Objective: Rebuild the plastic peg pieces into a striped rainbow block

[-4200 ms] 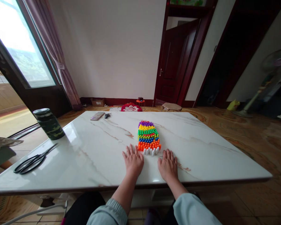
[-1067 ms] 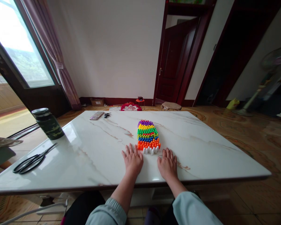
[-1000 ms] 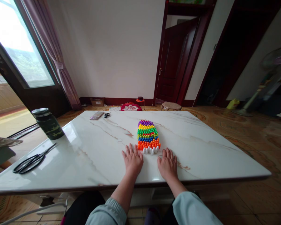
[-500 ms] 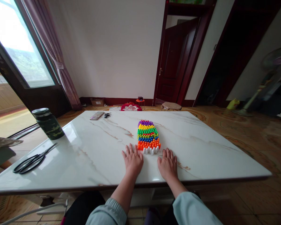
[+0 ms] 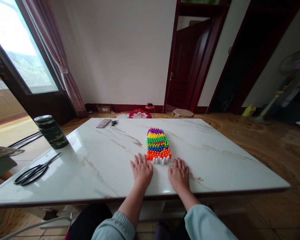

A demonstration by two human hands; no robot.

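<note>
Left hand (image 5: pixel 142 171) and right hand (image 5: pixel 179 175) palm-down on table (image 5: pixel 222 166), flat, lightly spread, gripping nothing. Coloured pieces (image 5: pixel 158 144) in bands just ahead, between them.

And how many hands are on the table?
2. The left hand lies palm down just left of the colourful pieces' near end; the right hand lies palm down to its right. Both are on the white table. No others show.

The surface (image 5: pixel 227 160) is open along its right edge; coloured pegs (image 5: pixel 158 144) block its middle, scissors (image 5: pixel 43 166) and bottle (image 5: pixel 52 134) its left edge.
</note>
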